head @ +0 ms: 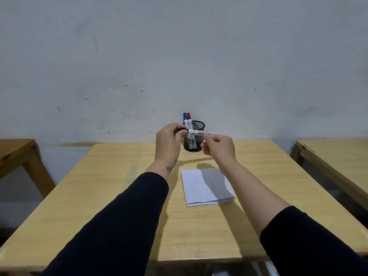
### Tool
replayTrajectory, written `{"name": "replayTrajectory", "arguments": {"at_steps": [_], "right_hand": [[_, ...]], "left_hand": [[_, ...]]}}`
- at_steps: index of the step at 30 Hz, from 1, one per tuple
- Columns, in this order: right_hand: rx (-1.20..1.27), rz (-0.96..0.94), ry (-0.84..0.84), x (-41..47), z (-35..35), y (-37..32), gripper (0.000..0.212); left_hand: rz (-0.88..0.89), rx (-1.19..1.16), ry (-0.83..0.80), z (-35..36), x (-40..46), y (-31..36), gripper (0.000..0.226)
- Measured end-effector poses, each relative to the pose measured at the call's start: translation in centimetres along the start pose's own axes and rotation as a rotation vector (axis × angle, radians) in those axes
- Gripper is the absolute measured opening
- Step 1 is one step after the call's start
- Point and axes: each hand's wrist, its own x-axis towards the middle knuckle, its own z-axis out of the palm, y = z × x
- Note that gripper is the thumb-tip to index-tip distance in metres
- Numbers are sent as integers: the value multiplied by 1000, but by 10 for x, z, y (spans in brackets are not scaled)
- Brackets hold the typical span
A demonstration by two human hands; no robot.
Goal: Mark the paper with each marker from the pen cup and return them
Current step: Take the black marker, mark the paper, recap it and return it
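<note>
A white marker [199, 132] with a black cap is held level in front of the black mesh pen cup [198, 126]. My left hand [169, 141] pinches its black cap end. My right hand [218, 147] grips the barrel's other end. In the cup stand a blue-capped marker [185, 117] and a red-capped marker [189, 116], upright at its left side. A white pad of paper [206, 186] lies on the table, below my right forearm and partly in shadow.
The wooden table [119, 196] reaches back to a grey wall, with the cup near its far edge. Other wooden tables [328, 154] stand to the right and to the left [18, 150], separated by gaps.
</note>
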Motion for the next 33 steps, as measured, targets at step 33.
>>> {"name": "replayTrajectory", "arguments": {"at_steps": [33], "right_hand": [[210,167,-103,15,27,46,18]], "left_hand": [[-360,584,-450,-4,-11,-77,19]]}}
